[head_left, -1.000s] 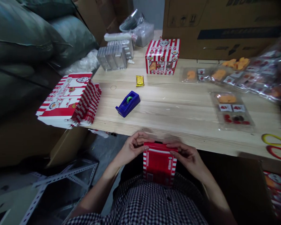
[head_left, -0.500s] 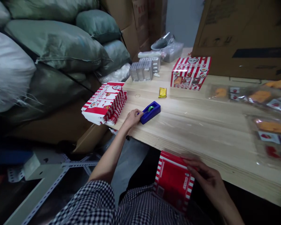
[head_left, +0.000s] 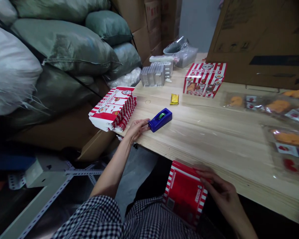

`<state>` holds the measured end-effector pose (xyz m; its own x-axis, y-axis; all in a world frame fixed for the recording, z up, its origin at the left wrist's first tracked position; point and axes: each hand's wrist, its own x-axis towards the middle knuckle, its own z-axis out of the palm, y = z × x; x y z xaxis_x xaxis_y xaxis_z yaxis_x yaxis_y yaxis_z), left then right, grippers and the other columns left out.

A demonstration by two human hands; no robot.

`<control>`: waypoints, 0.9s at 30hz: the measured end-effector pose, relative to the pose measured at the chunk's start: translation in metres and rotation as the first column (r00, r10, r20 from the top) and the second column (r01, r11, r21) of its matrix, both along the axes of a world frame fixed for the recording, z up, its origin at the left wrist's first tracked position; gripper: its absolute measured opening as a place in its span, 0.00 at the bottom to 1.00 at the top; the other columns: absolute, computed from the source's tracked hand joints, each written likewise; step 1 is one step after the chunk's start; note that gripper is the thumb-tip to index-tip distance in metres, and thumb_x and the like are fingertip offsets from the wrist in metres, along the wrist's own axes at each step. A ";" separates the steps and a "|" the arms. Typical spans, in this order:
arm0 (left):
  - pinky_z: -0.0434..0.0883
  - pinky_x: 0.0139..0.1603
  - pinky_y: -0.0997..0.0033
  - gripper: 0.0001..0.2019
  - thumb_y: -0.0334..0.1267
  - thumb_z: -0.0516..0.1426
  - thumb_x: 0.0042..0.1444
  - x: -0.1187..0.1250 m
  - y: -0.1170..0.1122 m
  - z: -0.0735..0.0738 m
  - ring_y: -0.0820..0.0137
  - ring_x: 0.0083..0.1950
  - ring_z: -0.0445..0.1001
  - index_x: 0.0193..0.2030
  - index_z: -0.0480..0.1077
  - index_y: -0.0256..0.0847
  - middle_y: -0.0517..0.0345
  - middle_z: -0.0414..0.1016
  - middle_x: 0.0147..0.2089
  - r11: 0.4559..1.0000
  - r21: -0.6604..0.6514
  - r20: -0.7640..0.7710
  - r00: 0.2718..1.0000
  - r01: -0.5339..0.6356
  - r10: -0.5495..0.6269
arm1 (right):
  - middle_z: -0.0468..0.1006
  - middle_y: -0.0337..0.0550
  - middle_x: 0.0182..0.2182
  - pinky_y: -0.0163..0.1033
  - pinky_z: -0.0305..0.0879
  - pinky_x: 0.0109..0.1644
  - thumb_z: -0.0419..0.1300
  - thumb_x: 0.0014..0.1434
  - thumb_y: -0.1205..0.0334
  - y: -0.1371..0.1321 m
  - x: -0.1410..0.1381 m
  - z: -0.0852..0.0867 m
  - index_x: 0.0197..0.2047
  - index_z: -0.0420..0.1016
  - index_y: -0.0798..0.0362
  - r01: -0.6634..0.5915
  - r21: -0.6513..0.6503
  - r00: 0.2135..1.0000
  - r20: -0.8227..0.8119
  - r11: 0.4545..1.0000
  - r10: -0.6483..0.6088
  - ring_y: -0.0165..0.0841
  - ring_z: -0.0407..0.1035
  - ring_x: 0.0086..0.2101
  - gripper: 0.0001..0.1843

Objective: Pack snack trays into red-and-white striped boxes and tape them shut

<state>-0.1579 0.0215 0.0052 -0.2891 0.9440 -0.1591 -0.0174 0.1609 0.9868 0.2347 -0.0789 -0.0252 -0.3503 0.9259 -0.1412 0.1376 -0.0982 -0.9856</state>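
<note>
My left hand (head_left: 137, 128) is at the near left end of a blue tape dispenser (head_left: 160, 120), its fingers pinched together close to the cutter end. Whatever is between those fingertips is too thin to make out. A green core shows inside the dispenser, which sits on the wooden table. Below the table's front edge, in front of my body, my right hand (head_left: 220, 189) grips a red box (head_left: 184, 192) with striped white edges by its upper right side. Part of that box's lower end fades into shadow.
A stack of flat striped cartons (head_left: 112, 106) lies at the table's left. Further back are a yellow packet (head_left: 174, 99), clear plastic cases (head_left: 152, 75) and an upright striped box (head_left: 204, 79). Bagged orange pieces (head_left: 289, 136) lie right, before a large cardboard box (head_left: 259, 43).
My left hand has drawn slightly left and away from the dispenser, which stays put on the table. The view has shifted a little. My right hand still holds the red box in place.
</note>
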 end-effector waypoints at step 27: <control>0.74 0.34 0.74 0.41 0.36 0.68 0.53 0.192 -0.136 0.016 0.73 0.28 0.77 0.70 0.53 0.40 0.62 0.79 0.29 0.997 -0.058 0.439 0.896 -0.045 0.066 | 0.75 0.42 0.43 0.44 0.71 0.48 0.59 0.65 0.72 -0.030 -0.062 0.025 0.46 0.76 0.45 0.216 0.546 0.966 0.001 0.810 -0.258 0.37 0.73 0.44 0.12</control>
